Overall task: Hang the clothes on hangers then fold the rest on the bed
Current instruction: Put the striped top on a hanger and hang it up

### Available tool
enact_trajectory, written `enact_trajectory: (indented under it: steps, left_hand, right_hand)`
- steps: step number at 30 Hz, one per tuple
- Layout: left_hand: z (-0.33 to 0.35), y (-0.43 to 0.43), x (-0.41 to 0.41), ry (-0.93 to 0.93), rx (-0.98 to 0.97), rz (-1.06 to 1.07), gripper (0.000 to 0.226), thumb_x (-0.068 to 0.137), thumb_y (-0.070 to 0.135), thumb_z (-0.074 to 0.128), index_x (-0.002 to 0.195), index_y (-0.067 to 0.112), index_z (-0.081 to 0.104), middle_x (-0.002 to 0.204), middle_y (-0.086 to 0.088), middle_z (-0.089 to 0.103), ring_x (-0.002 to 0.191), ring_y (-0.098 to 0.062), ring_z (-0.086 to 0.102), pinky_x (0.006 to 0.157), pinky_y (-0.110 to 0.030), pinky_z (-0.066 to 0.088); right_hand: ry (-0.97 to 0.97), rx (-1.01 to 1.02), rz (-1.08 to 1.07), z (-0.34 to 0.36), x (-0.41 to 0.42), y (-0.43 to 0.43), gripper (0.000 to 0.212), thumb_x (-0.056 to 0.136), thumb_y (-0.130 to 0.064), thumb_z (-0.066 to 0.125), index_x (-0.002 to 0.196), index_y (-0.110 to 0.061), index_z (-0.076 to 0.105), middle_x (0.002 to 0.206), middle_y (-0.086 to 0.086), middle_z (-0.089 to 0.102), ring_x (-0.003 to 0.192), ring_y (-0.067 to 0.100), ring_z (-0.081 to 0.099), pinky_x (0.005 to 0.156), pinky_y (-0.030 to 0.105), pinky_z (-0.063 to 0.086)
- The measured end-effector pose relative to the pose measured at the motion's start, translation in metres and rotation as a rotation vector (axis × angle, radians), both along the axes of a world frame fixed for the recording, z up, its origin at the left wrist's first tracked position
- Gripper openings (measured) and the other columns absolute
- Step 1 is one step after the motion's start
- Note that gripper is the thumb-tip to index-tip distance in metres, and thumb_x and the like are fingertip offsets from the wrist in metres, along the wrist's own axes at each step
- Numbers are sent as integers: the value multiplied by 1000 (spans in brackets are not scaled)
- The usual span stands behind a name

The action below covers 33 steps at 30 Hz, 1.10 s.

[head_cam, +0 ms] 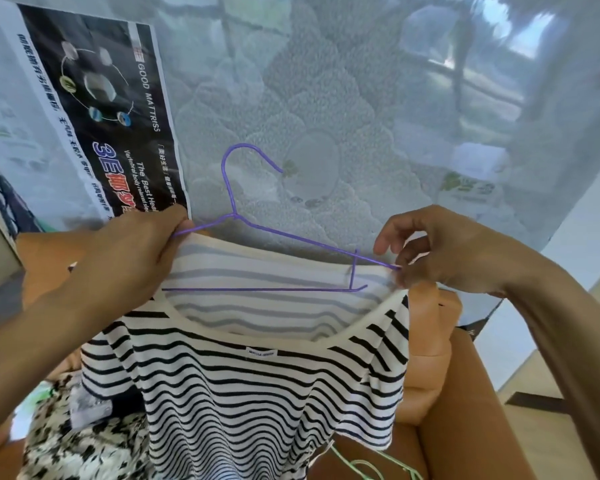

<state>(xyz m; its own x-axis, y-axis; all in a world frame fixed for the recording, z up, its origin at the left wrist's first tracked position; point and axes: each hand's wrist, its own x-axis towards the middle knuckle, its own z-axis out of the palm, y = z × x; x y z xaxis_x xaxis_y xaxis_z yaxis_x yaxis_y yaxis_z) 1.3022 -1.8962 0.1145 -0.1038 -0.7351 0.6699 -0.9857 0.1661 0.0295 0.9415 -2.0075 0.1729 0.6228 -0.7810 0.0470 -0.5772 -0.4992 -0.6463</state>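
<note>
Nearest, a black-and-white patterned garment [84, 445] lay heaped beside a green hanger [371, 467], in no container I could make out. Above them the striped shirt [257, 393] hung between the hands, held apart: the left hand [129, 258] gripped the collar and one hanger shoulder, while the right hand [440, 251] pinched the other tip at the neckline. The purple hanger [257, 289] sat half inside the wide neck, so the shirt would likely slip off if either grip eased. Behind lay the plastic-wrapped mattress [326, 98].

Both your forearms reach forward. Your left hand [132, 258] curls its fingers [178, 220] round the thin purple wire hanger [234, 215]; your right hand [444, 251] pinches its other end, other fingers loosely curled.
</note>
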Motion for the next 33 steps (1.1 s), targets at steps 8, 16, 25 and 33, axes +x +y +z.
enact_trajectory:
  steps: [8,16,25,33]
  left_hand:
    - [-18,1,-11,-140,20,78,18,81,10,50,90,21,40,72,-12,60,47,-37,55,43,-42,47]
    - [-7,-13,-43,122,-68,-18,7,88,17,40,85,23,44,62,5,50,62,-38,56,54,-37,39]
    - [3,-12,-21,242,-36,-68,19,96,21,42,78,15,47,56,7,43,53,-11,38,52,-22,29]
    - [12,-12,-2,233,101,-220,19,91,39,65,87,20,64,70,8,60,66,-9,56,59,-15,37]
  right_hand:
    - [-232,118,22,10,7,-8,34,63,7,76,80,-22,71,89,10,56,73,25,56,64,36,48]
    - [-684,157,110,11,75,6,34,60,12,74,76,-9,52,76,17,57,82,31,62,64,26,49]
    - [36,-295,275,10,36,9,23,98,-36,60,84,-18,62,76,-9,62,72,7,59,68,21,47]
    - [-88,-353,192,-19,17,13,55,103,-48,49,72,-3,58,62,8,59,60,27,57,65,44,47]
